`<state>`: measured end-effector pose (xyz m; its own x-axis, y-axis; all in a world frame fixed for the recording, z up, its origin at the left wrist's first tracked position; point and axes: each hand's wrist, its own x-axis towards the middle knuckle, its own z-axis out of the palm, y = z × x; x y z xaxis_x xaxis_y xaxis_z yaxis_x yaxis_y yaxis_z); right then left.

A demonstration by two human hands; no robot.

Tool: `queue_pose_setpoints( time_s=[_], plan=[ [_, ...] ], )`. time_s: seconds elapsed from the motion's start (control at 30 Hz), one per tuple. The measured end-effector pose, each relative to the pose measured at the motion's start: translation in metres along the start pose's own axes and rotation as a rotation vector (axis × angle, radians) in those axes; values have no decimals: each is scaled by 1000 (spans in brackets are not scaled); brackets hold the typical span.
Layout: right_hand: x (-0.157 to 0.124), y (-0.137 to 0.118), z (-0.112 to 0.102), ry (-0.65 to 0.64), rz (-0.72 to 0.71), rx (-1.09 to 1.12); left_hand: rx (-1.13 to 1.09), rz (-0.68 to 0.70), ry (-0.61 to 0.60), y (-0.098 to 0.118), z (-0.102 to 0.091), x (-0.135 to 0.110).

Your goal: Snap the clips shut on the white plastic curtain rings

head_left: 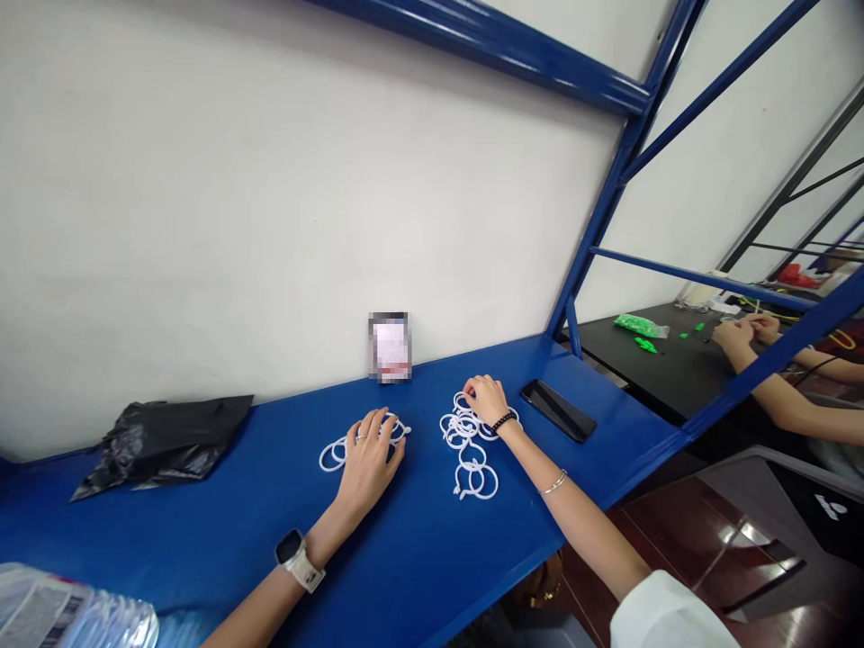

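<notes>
On the blue bench [222, 531] lie two small heaps of white plastic rings. My left hand [368, 456] rests palm down with fingers spread over the left heap of rings [336, 453]. My right hand [487, 399] sits on the far end of the right heap of rings [469, 450], its fingers curled down onto them. A watch is on my left wrist, a dark bead bracelet and a thin bangle on the right.
A black phone [557, 410] lies right of my right hand. A crumpled black bag [162, 441] sits at the left by the wall, a small card [390, 347] stands at the back, a plastic bottle [67, 612] lies near left. Another person's hands [742, 335] work at the black table on the right.
</notes>
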<state>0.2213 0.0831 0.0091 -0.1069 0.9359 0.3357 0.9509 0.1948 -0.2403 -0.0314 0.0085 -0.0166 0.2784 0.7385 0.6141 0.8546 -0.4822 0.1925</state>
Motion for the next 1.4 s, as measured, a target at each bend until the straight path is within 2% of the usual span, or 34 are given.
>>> queue_pose_setpoints(
  time_s=[0.17,0.37,0.63,0.8,0.93,1.03,1.13,1.23,1.4],
  plan=[
    [-1,-2,-14,66,-11,17,5,64,-6,2,1,-2],
    [-4,-4,-31,240,-100,169,-24,83,-13,3,-3,-2],
    [-14,-25,-46,225,-246,508,-228,32,9,8,-8,0],
    [-29,-51,-52,183,-273,729,-561,-63,-95,18,-10,1],
    [-39,-66,-49,119,-312,761,-891,-182,-279,28,-13,2],
    [-43,-71,-45,94,-333,775,-1081,-253,-364,36,-18,4],
    [-45,-73,-41,101,-347,763,-1171,-296,-383,41,-21,5],
    [-44,-72,-38,110,-346,718,-1167,-307,-372,41,-20,4],
    [-30,-51,-40,112,-299,524,-1220,-413,-348,33,-13,4]
  ],
)
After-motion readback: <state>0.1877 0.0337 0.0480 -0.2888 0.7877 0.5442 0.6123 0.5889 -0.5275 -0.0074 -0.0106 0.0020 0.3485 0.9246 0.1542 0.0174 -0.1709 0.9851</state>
